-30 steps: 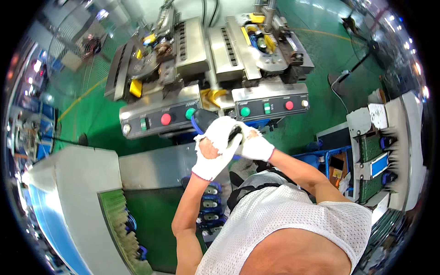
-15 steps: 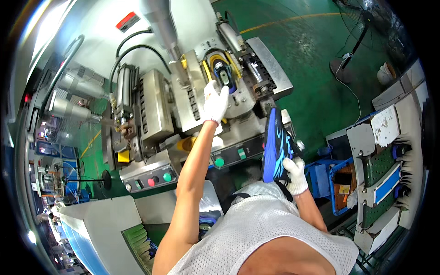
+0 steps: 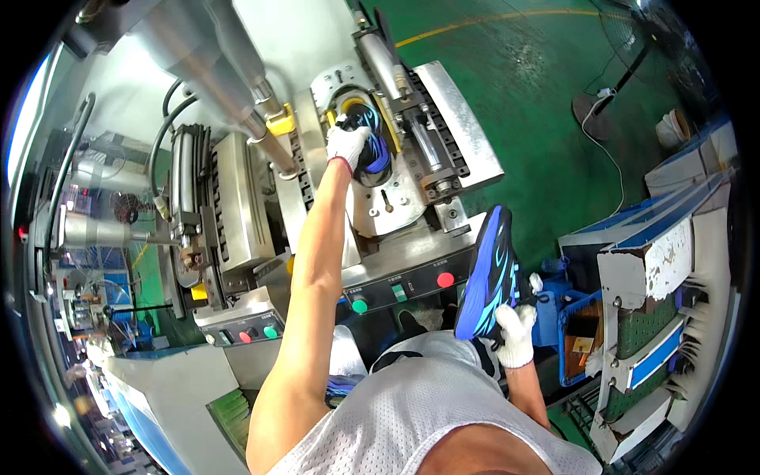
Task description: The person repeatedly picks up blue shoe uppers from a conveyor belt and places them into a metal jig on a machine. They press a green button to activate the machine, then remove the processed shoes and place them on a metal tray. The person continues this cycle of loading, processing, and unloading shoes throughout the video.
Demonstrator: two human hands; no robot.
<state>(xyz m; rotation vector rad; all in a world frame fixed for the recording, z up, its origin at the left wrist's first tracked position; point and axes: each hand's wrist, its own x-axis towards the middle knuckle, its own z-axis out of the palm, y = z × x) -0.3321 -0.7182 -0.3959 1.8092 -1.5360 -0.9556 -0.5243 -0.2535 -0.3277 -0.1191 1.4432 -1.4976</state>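
Observation:
A white glove covers my left hand (image 3: pixel 347 144), which reaches up to the press at centre. Its fingers close on a black and blue sneaker (image 3: pixel 377 154) sitting in the machine's oval cradle (image 3: pixel 388 204). Part of that sneaker is covered by the hand. At the right, beside my hip, my gloved right hand (image 3: pixel 516 336) is closed round a matching sneaker (image 3: pixel 484 277) near its lower end. This one is held on its side, blue sole facing left and toe pointing away from me. My right fingertips are partly hidden behind it.
Metal cylinders (image 3: pixel 218 71) stand left of the cradle. A control panel (image 3: pixel 404 283) with green and red buttons runs along the machine's front. Shoe racks (image 3: pixel 645 356) and a blue crate (image 3: pixel 564 348) are at the right. A fan (image 3: pixel 594 119) stands on the green floor.
My left hand has moved from just below the cradle onto the sneaker in it and closed. The sneaker in my right hand has shifted slightly right and nearer. The view has shifted too.

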